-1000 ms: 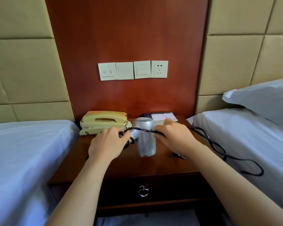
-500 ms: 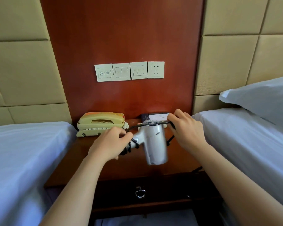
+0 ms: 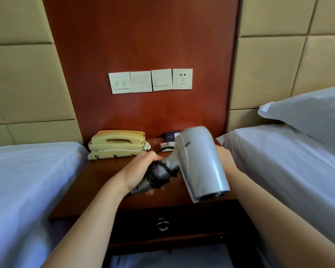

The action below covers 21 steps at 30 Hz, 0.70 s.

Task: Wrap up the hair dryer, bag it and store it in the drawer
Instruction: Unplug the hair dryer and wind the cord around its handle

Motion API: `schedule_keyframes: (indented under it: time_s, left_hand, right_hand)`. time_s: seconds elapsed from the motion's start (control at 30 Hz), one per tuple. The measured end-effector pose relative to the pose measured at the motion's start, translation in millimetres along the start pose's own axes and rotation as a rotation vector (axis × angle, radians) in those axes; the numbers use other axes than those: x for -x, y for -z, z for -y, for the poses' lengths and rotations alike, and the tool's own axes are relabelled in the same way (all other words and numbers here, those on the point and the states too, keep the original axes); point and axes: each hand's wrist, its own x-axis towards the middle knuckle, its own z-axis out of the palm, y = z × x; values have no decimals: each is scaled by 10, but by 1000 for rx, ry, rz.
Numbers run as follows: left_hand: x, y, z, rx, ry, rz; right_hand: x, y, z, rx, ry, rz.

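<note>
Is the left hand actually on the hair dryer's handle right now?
Touching. The head view shows the left hand curled round the handle of the hair dryer, beside the wound black cord.

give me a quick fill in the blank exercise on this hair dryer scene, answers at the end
1. The left hand grips the hair dryer by its ____, where the black cord is wound.
2. The telephone sits on the nightstand to the ____ of the dryer.
3. The drawer below is ____.
4. The wall socket has ____ plugged into it.
Missing words: handle; left; closed; nothing.
</note>
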Motion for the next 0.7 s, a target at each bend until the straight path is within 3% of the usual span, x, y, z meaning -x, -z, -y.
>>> schedule_keyframes:
  time_s: [0.07, 0.1, 0.2, 0.27, 0.7]
  left_hand:
    - [8, 14, 26, 126, -5, 31]
    - [-1, 21, 45, 203, -7, 39]
    - [-66, 35, 94, 448, 22, -26]
    - [-117, 54, 110, 559, 46, -95]
    - [-243, 162, 213, 706, 208, -377]
  right_hand:
    - [77, -88, -8, -188, -14, -8]
    - [117, -118, 19, -172, 11, -6]
    - [122, -236, 33, 309, 267, 24]
    - [108, -277, 87, 362, 363, -8]
    - [165, -319, 392, 463, 555, -33]
